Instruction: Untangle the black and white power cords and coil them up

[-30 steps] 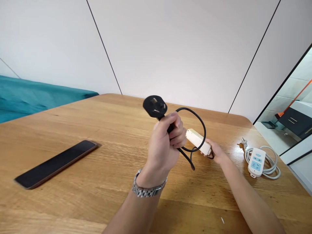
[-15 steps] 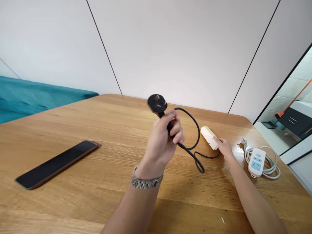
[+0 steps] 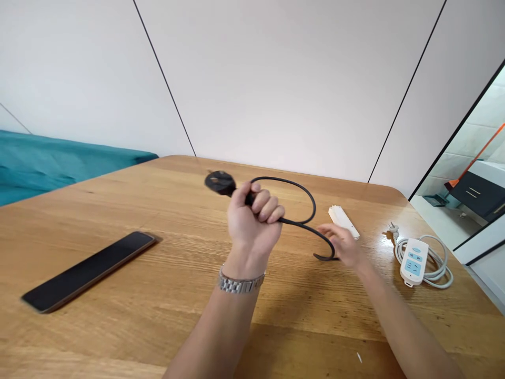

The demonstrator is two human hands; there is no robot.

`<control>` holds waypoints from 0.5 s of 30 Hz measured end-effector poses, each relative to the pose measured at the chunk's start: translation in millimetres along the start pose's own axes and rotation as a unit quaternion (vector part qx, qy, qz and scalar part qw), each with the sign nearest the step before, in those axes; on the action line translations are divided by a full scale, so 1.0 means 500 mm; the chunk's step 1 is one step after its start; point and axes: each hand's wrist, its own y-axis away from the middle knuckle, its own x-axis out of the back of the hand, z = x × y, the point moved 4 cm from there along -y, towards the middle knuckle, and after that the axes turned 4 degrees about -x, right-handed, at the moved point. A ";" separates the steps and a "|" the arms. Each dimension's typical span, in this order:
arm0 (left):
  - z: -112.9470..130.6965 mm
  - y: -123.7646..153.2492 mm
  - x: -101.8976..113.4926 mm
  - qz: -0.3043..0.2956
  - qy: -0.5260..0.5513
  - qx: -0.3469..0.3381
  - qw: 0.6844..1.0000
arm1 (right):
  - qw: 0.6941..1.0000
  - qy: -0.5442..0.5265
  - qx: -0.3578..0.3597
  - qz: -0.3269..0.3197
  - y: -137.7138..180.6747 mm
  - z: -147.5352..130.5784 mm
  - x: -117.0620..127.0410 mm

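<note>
Since the frame before, right hand (image 3: 342, 245) has come off the white oblong casing (image 3: 344, 221) and shifted toward the wearer; black plug (image 3: 220, 182), carried in left hand (image 3: 256, 223), has moved leftward and lower.

Largest first: pale panelled wall (image 3: 276, 79) behind; wooden table (image 3: 177, 321) across the foreground; teal upholstered seat (image 3: 67, 158) at far left.

Left hand: closed fist around the black cord (image 3: 314, 205) just behind its plug; cord loops out above the table, toward the right hand. Right hand: fingers loosely bent, at the cord; cannot tell whether it grips.

Black smartphone (image 3: 90, 271) lies at left on the table, well apart from both hands. White extension socket (image 3: 414, 261) with coiled grey-white cable rests at right. White casing lies just beyond the right hand. Metal wristwatch (image 3: 240, 285) on left wrist. Smallest: white sliver (image 3: 359, 357), near table edge.
</note>
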 end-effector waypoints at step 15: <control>0.145 0.010 0.008 0.037 -0.050 -0.149 0.987 | 0.908 0.040 -0.259 -0.327 0.032 0.021 -0.020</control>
